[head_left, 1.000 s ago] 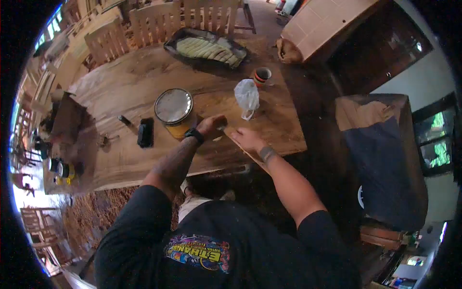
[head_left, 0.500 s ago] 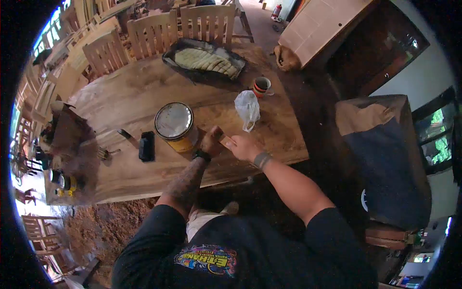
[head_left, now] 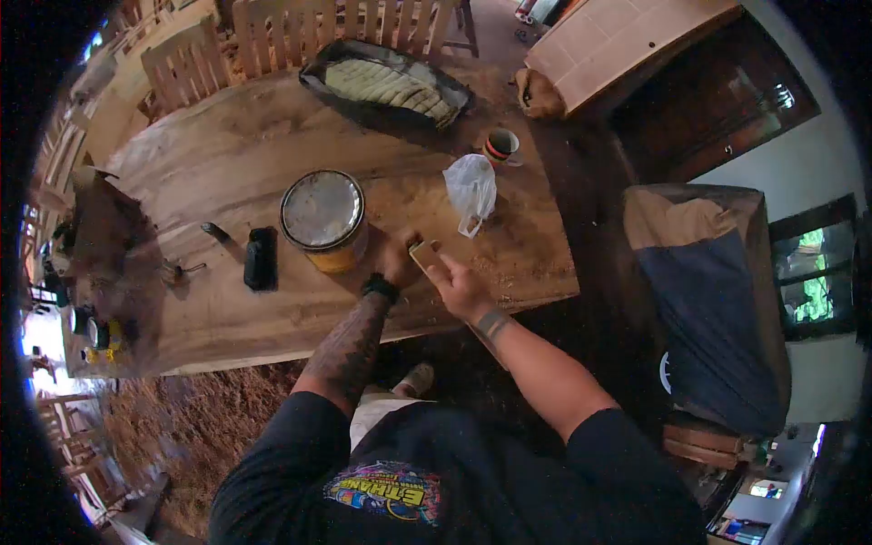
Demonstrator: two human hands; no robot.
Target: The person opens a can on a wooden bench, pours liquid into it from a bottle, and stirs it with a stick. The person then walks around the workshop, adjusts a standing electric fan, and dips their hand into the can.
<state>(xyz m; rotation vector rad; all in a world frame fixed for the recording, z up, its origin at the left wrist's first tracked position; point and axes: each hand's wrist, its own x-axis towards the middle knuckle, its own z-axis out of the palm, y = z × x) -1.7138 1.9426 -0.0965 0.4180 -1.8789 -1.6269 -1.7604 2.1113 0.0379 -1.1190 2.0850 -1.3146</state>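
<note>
Over the near edge of the wooden table [head_left: 227, 313], my right hand [head_left: 463, 289] is closed on a flat, light-brown piece of wood [head_left: 424, 258], with the thumb along its face. Right beside it, my left hand [head_left: 396, 258] is curled closed by the wood's upper end. Its fingertips are hidden, so what it grips, if anything, does not show. Just left of that hand stands a large lidded can [head_left: 322, 211] with a yellow lower band. A white plastic bag [head_left: 471, 191] lies beyond my right hand, next to a striped mug [head_left: 500, 145].
A black case [head_left: 262, 259] and a small dark object [head_left: 214, 232] lie left of the can. A dark tray [head_left: 313, 86] holding pale, ridged material sits at the back, before slatted chair backs [head_left: 282, 36]. A covered bulky object [head_left: 699, 291] stands to the right.
My right hand has turned, and more of the wood's face shows between my hands. The view has shifted slightly, with table objects appearing a little further left.
</note>
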